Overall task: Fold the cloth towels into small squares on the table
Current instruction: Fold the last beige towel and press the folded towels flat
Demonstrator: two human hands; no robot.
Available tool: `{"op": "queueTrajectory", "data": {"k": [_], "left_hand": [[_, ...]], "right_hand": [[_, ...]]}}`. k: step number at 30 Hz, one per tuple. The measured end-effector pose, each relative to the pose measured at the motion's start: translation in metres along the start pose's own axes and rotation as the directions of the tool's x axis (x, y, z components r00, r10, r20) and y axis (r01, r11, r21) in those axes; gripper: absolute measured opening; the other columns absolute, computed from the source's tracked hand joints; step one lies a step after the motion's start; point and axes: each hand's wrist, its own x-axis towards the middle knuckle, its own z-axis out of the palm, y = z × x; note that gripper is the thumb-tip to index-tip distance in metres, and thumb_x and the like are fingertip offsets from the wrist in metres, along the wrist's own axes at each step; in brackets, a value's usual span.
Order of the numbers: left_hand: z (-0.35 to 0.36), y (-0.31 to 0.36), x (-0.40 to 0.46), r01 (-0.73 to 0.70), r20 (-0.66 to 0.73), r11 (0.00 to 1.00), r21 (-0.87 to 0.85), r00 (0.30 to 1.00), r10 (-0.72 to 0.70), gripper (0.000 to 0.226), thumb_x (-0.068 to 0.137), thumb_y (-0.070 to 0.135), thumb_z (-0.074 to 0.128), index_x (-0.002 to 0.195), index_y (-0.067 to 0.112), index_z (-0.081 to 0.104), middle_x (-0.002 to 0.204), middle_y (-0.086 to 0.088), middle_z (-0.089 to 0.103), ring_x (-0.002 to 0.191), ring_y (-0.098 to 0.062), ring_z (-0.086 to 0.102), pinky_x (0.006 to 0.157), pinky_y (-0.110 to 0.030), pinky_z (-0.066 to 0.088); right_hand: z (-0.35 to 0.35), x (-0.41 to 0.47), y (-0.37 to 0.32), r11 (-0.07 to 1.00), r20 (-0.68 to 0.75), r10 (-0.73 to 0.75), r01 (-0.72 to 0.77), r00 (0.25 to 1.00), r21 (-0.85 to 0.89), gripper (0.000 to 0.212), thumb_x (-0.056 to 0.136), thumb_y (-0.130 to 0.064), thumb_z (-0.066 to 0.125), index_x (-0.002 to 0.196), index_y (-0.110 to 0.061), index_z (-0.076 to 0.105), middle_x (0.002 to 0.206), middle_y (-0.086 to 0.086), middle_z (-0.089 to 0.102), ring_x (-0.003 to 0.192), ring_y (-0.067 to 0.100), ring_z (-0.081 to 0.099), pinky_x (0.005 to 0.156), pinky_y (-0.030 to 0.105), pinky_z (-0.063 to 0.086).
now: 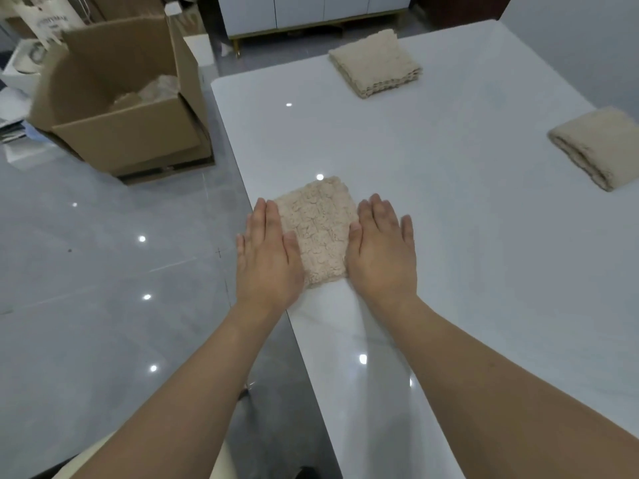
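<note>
Both hands lay flat, fingers straight, gripping nothing. The left hand (268, 257) and right hand (382, 252) pressed the folded towel's (316, 229) sides on the desk (449, 202).

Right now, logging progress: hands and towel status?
Left hand and right hand flat, flanking folded towel. Two folded towels beyond. Nothing blocking.

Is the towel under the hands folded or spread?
Folded: the towel is a small thick square, both hands pressing flat on its sides.
</note>
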Motion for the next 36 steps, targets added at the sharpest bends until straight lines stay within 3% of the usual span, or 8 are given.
{"op": "queueTrajectory", "data": {"k": [8, 11, 14, 17, 21, 24, 28, 36], "left_hand": [[0.001, -0.004, -0.001, -0.012, -0.008, 0.999, -0.044, 1.000, 0.012, 0.061, 0.102, 0.038, 0.015, 0.158, 0.016, 0.007, 0.166, 0.002, 0.000, 0.152, -0.012, 0.000, 0.123, -0.048, 0.002], [-0.004, -0.005, -0.002, -0.041, 0.057, 0.998, -0.052, 0.997, 0.044, 0.063, 0.101, 0.041, 0.013, 0.158, 0.018, 0.002, 0.166, 0.004, -0.005, 0.152, -0.011, -0.005, 0.123, -0.044, -0.005], [-0.024, -0.023, 0.009, -0.069, 0.101, 0.997, -0.035, 0.992, 0.072, 0.063, 0.100, 0.042, 0.014, 0.158, 0.017, 0.009, 0.166, 0.002, 0.004, 0.152, -0.015, -0.004, 0.122, -0.041, -0.009], [-0.055, -0.033, 0.045, -0.224, 0.101, 0.969, -0.108, 0.967, 0.235, 0.057, 0.104, 0.035, 0.021, 0.155, 0.009, 0.023, 0.162, -0.003, 0.022, 0.152, -0.019, 0.004, 0.124, -0.043, -0.002], [-0.065, -0.008, 0.096, -0.480, 0.363, 0.836, -0.265, 0.754, 0.547, 0.050, 0.109, 0.029, 0.028, 0.157, 0.016, 0.020, 0.159, 0.013, 0.014, 0.151, -0.003, 0.004, 0.124, -0.030, 0.005], [-0.056, 0.011, 0.118, -0.558, 0.478, 0.760, -0.335, 0.594, 0.647, 0.050, 0.108, 0.028, 0.030, 0.157, 0.020, 0.019, 0.159, 0.018, 0.013, 0.149, 0.003, 0.005, 0.121, -0.019, 0.005], [-0.039, 0.011, 0.128, -0.682, 0.531, 0.648, -0.339, 0.430, 0.730, 0.051, 0.108, 0.028, 0.029, 0.157, 0.016, 0.019, 0.163, 0.007, 0.014, 0.151, -0.003, 0.004, 0.121, -0.020, 0.004], [-0.029, -0.005, 0.149, -0.871, 0.578, 0.478, -0.114, 0.333, 0.745, 0.058, 0.106, 0.043, 0.016, 0.158, 0.019, 0.019, 0.164, 0.004, 0.018, 0.152, -0.010, 0.005, 0.124, -0.038, 0.003]], "right_hand": [[0.002, 0.000, 0.004, 0.998, -0.127, 0.048, -0.042, 0.991, 0.051, 0.065, 0.085, -0.020, 0.015, 0.144, -0.008, 0.039, 0.154, 0.007, 0.034, 0.144, 0.018, 0.024, 0.120, 0.039, 0.010], [0.004, 0.000, 0.012, 0.973, -0.202, 0.206, -0.180, 0.958, 0.143, 0.059, 0.082, -0.005, 0.032, 0.139, -0.006, 0.045, 0.151, 0.010, 0.037, 0.143, 0.021, 0.028, 0.119, 0.037, 0.009], [0.000, -0.005, 0.014, 0.785, -0.291, 0.595, -0.464, 0.749, 0.411, 0.054, 0.087, 0.000, 0.035, 0.140, -0.005, 0.045, 0.153, 0.011, 0.034, 0.143, 0.021, 0.027, 0.121, 0.036, 0.010], [0.000, -0.024, -0.015, 0.576, -0.271, 0.775, -0.463, 0.570, 0.674, 0.051, 0.097, -0.016, 0.029, 0.147, -0.012, 0.033, 0.158, 0.001, 0.022, 0.145, 0.011, 0.017, 0.120, 0.036, 0.012], [0.013, -0.040, -0.083, 0.451, -0.199, 0.820, -0.391, 0.537, 0.803, 0.055, 0.099, -0.032, 0.025, 0.152, -0.020, 0.021, 0.156, -0.018, 0.010, 0.145, -0.001, 0.004, 0.121, 0.035, 0.008], [0.021, -0.030, -0.110, 0.488, -0.213, 0.809, -0.424, 0.548, 0.763, 0.059, 0.097, -0.036, 0.019, 0.152, -0.014, 0.020, 0.160, -0.007, 0.007, 0.146, 0.003, 0.002, 0.121, 0.038, 0.003], [0.029, -0.020, -0.114, 0.576, -0.228, 0.781, -0.529, 0.582, 0.624, 0.059, 0.099, -0.034, 0.018, 0.153, -0.010, 0.017, 0.162, 0.002, 0.004, 0.148, 0.009, -0.001, 0.120, 0.036, -0.003], [0.032, -0.030, -0.107, 0.690, -0.179, 0.722, -0.680, 0.668, 0.249, 0.063, 0.101, -0.036, 0.019, 0.152, -0.001, 0.009, 0.161, 0.013, 0.002, 0.148, 0.024, -0.001, 0.120, 0.040, -0.003]]}}
